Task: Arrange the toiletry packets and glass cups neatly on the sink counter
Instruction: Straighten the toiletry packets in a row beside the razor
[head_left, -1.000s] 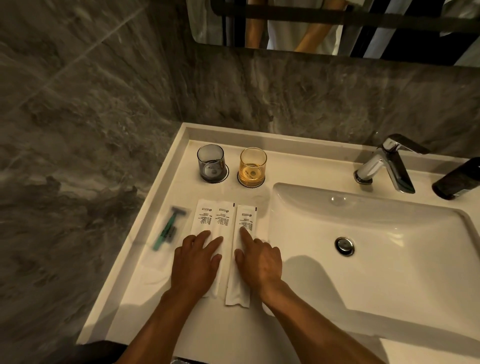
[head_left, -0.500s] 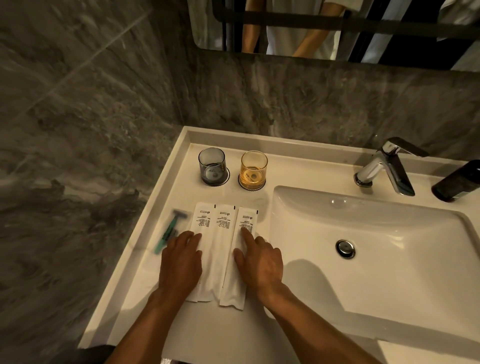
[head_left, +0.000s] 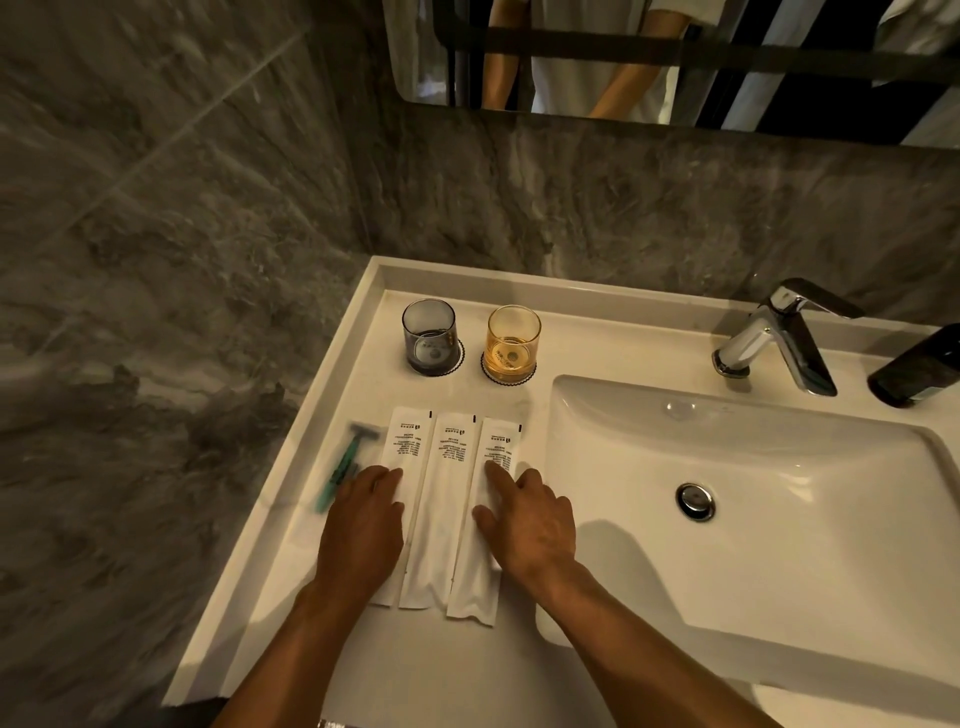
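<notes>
Three long white toiletry packets lie side by side on the white sink counter (head_left: 415, 670): a left packet (head_left: 405, 441), a middle packet (head_left: 441, 509) and a right packet (head_left: 496, 447). My left hand (head_left: 363, 530) rests flat on the left packet, fingers together. My right hand (head_left: 530, 525) presses on the right packet with the index finger stretched forward. To the left lies a green razor in a clear packet (head_left: 343, 467). Behind them stand a grey glass cup (head_left: 430, 338) and an amber glass cup (head_left: 513, 343), each on a round coaster.
The basin (head_left: 779, 519) with its drain takes up the right side. A chrome tap (head_left: 779, 338) and a dark bottle (head_left: 919, 369) stand at the back right. Grey marble walls close the left and back. A mirror hangs above.
My left hand has slid left off the middle packet onto the left one. The three packets now lie straighter and closer together. My right hand stays on the right packet.
</notes>
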